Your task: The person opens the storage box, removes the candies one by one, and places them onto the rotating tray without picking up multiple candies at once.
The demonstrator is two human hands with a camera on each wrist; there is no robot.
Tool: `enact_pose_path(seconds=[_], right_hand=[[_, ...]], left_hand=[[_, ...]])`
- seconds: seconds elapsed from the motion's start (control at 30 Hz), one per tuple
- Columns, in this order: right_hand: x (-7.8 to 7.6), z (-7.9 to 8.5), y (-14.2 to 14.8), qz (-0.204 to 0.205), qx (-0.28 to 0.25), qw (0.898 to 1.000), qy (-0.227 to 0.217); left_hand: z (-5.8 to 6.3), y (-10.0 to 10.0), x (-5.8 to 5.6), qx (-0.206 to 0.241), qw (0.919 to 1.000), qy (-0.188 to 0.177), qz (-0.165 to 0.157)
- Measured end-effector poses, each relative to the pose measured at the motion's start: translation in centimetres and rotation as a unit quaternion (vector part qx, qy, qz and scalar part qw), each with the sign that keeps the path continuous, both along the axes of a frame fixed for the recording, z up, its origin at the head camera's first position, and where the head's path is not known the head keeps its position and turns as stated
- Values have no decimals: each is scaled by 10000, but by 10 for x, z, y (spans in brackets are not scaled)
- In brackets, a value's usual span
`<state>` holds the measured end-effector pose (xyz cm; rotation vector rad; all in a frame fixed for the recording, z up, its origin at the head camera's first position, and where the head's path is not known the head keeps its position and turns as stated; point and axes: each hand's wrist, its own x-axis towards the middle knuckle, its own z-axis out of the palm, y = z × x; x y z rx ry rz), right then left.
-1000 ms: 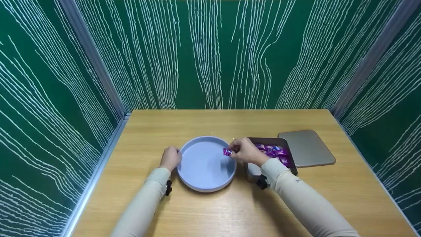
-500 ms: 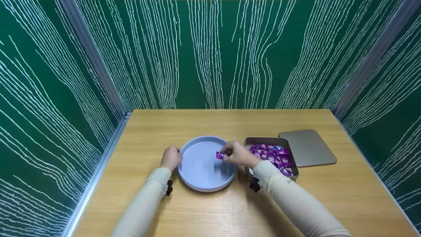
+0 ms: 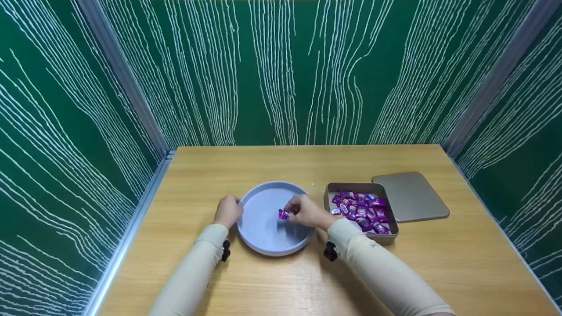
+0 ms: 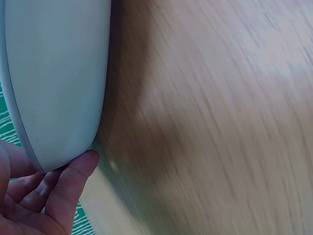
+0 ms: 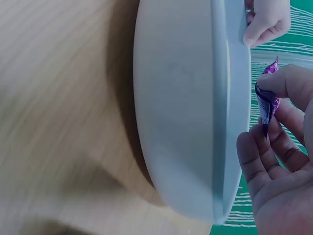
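A round pale-blue tray [image 3: 268,237] with a raised rim sits on the wooden table. At its left side my left hand [image 3: 228,211] holds the rim; in the left wrist view the fingertips [image 4: 88,160] touch the outer wall. Above the tray's inside, my right hand [image 3: 306,212] pinches a purple-wrapped candy [image 3: 283,214] between thumb and fingers. The right wrist view shows the candy wrapper [image 5: 268,95] with its twisted ends, held above the rim. To the right, an open metal tin [image 3: 386,238] contains several purple candies [image 3: 362,211].
The tin's flat metal lid [image 3: 412,197] lies on the table [image 3: 263,285] behind and right of the tin. Green walls [image 3: 272,79] with white wavy lines stand around the back and sides, joined by grey metal posts [image 3: 123,74].
My right hand has moved left and slightly nearer the body with the candy, from the tray's right rim to above its middle. The left hand has stayed at the rim.
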<state>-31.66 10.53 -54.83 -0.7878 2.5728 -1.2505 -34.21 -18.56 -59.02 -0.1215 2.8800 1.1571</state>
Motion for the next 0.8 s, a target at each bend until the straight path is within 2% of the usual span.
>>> enact_pose_path(seconds=[0.17,0.3,0.5,0.67,0.8], right_hand=[[3,-5,-9,80,126,9993,346],[6,-10,-15,107,206,9993,284],[11,-20,-22,96,294,9995,13],[14,-25,-26,105,262,9995,-124],[14,-28,-29,168,292,9994,-122]], left_hand=[[-47,-16,-31,-281,9990,273,-196],[-59,-21,-41,-246,9993,198,-210],[-56,-19,-39,-276,9995,73,-98],[-61,-21,-42,-253,9996,60,-86],[-53,-18,-35,-241,9996,140,-106]])
